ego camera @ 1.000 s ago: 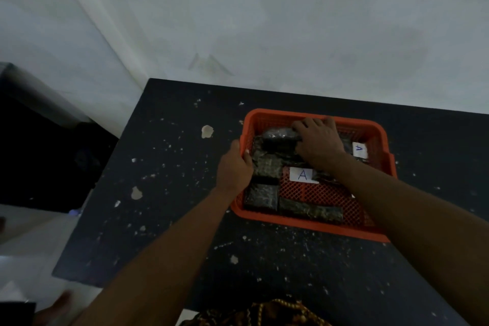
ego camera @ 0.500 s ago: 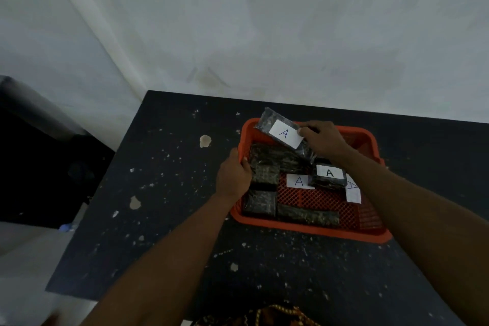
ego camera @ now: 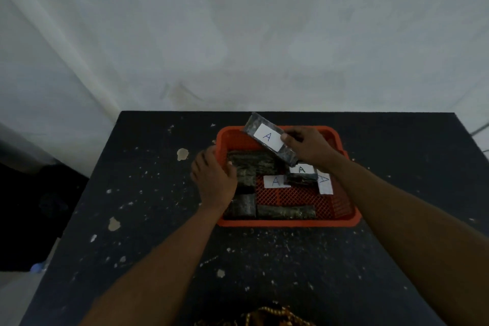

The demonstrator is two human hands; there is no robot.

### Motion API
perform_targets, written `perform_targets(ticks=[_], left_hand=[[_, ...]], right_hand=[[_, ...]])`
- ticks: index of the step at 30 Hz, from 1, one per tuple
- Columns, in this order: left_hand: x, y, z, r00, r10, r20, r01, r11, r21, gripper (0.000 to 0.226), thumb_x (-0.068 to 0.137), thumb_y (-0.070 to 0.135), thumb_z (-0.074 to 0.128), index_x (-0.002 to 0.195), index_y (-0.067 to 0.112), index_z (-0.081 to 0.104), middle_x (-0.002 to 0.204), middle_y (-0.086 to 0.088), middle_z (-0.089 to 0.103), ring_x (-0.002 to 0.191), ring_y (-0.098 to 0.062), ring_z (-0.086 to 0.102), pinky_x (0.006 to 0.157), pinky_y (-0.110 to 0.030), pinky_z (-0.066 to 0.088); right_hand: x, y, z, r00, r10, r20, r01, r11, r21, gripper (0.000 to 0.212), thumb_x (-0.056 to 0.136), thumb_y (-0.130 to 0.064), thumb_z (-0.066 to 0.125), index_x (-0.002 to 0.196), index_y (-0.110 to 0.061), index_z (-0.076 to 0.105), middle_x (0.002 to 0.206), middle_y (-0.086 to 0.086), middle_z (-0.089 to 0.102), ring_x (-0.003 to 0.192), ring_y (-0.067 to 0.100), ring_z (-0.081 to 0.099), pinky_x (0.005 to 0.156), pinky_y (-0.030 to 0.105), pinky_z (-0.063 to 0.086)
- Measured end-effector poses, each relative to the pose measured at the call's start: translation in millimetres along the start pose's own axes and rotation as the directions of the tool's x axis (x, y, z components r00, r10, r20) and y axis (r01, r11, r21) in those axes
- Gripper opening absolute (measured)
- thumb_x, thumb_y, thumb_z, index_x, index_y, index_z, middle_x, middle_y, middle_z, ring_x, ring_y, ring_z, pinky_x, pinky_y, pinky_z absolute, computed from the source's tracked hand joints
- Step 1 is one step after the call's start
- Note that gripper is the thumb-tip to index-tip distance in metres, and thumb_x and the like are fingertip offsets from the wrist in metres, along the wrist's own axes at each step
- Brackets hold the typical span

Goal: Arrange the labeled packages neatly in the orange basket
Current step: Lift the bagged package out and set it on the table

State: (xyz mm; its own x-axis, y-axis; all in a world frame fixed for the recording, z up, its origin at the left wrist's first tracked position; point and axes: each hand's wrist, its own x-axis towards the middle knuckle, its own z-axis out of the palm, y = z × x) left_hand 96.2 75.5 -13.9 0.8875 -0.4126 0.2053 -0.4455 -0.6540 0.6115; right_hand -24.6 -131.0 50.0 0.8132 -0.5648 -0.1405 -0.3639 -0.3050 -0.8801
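Observation:
The orange basket stands on the dark table. My right hand holds a dark wrapped package with a white "A" label, lifted and tilted above the basket's far rim. My left hand rests on the basket's left rim, fingers curled over the edge. Inside lie several dark packages: one along the front wall, one at the front left, one across the back left. A labelled package lies under my right wrist. Two more white "A" labels show, one in the middle and one at the right.
The table is black with pale chipped spots and ends at a white wall behind. Its left edge drops to a dark floor area. A patterned brown cloth shows at the bottom edge.
My right hand has picked a labelled package out of the basket and raised it over the far rim, label up. My left hand has stayed on the left rim.

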Motion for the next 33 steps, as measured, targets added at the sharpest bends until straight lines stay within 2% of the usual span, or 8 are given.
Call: perform_targets(ticks=[4, 8, 12, 17, 20, 23, 28, 33], left_hand=[[-14.1, 30.0, 8.9, 0.966, 0.257, 0.040, -0.252, 0.963, -0.099, 0.028, 0.082, 0.030, 0.056, 0.109, 0.027, 0.052, 0.113, 0.002, 0.051, 0.108, -0.012, 0.041, 0.092, -0.033, 0.035], [-38.8, 70.5, 30.1, 0.860, 0.463, 0.213, -0.404, 0.874, -0.268, 0.017, 0.084, 0.028, 0.059, 0.101, 0.025, 0.059, 0.106, 0.007, 0.056, 0.102, -0.009, 0.047, 0.089, -0.033, 0.043], [-68.6, 104.7, 54.4, 0.693, 0.572, 0.439, -0.451, 0.819, -0.355, 0.031, 0.087, 0.042, 0.060, 0.111, 0.023, 0.063, 0.111, 0.004, 0.058, 0.106, -0.014, 0.053, 0.091, -0.031, 0.044], [-92.1, 139.0, 77.1, 0.537, 0.493, 0.684, -0.458, 0.852, -0.254, 0.076, 0.081, 0.072, 0.050, 0.139, 0.023, 0.045, 0.142, -0.002, 0.047, 0.131, -0.022, 0.040, 0.106, -0.031, 0.028], [-95.3, 151.9, 85.8, 0.499, 0.395, 0.771, -0.432, 0.885, -0.174, 0.108, 0.071, 0.084, 0.045, 0.153, 0.023, 0.015, 0.157, -0.004, 0.027, 0.141, -0.024, 0.028, 0.111, -0.034, 0.021], [-99.7, 156.7, 92.9, 0.463, 0.376, 0.803, -0.412, 0.893, -0.180, 0.118, 0.064, 0.090, 0.047, 0.154, 0.024, 0.009, 0.158, -0.004, 0.026, 0.141, -0.022, 0.031, 0.110, -0.032, 0.026], [-108.6, 145.1, 100.1, 0.418, 0.329, 0.847, -0.457, 0.882, -0.117, 0.109, 0.067, 0.087, 0.049, 0.151, 0.022, 0.021, 0.151, -0.003, 0.038, 0.133, -0.020, 0.042, 0.098, -0.024, 0.029], [-118.2, 130.9, 102.9, 0.404, 0.376, 0.834, -0.665, 0.747, -0.015, 0.059, 0.089, 0.069, 0.037, 0.120, 0.021, 0.051, 0.120, -0.003, 0.058, 0.098, -0.015, 0.054, 0.081, -0.027, 0.040]], right_hand=[[-21.3, 9.7, -30.8, 0.990, 0.041, -0.132, -0.033, 0.997, 0.065, 0.037, 0.081, -0.026, 0.076, 0.116, -0.017, 0.067, 0.095, -0.007, 0.071, 0.082, 0.000, 0.068, 0.061, 0.013, 0.053], [-46.1, 29.4, -64.8, 0.953, 0.129, -0.276, -0.092, 0.985, 0.143, 0.043, 0.075, -0.023, 0.082, 0.115, -0.015, 0.067, 0.100, -0.001, 0.070, 0.084, 0.006, 0.067, 0.070, 0.019, 0.054], [-75.2, 53.0, -98.1, 0.888, 0.179, -0.423, -0.145, 0.983, 0.111, 0.036, 0.082, -0.024, 0.075, 0.116, -0.013, 0.067, 0.098, 0.002, 0.070, 0.079, 0.008, 0.067, 0.074, 0.027, 0.055], [-113.0, 91.9, -132.6, 0.813, 0.242, -0.529, -0.234, 0.969, 0.083, 0.029, 0.085, -0.023, 0.071, 0.113, -0.014, 0.066, 0.104, 0.003, 0.069, 0.090, 0.015, 0.064, 0.084, 0.033, 0.051], [-129.8, 118.3, -145.2, 0.806, 0.320, -0.499, -0.324, 0.943, 0.080, 0.032, 0.087, -0.024, 0.068, 0.117, -0.013, 0.063, 0.111, 0.006, 0.068, 0.097, 0.018, 0.063, 0.084, 0.029, 0.047], [-140.0, 142.0, -148.8, 0.804, 0.376, -0.461, -0.410, 0.912, 0.029, 0.035, 0.089, -0.025, 0.065, 0.121, -0.012, 0.061, 0.117, 0.009, 0.066, 0.105, 0.022, 0.061, 0.083, 0.028, 0.043], [-146.3, 171.6, -139.2, 0.809, 0.444, -0.385, -0.489, 0.872, -0.022, 0.035, 0.091, -0.026, 0.063, 0.123, -0.013, 0.060, 0.121, 0.009, 0.065, 0.105, 0.022, 0.060, 0.081, 0.027, 0.042], [-146.2, 187.7, -130.1, 0.813, 0.492, -0.311, -0.527, 0.850, -0.031, 0.035, 0.093, -0.026, 0.060, 0.126, -0.014, 0.058, 0.123, 0.009, 0.062, 0.094, 0.016, 0.056, 0.075, 0.028, 0.042]])
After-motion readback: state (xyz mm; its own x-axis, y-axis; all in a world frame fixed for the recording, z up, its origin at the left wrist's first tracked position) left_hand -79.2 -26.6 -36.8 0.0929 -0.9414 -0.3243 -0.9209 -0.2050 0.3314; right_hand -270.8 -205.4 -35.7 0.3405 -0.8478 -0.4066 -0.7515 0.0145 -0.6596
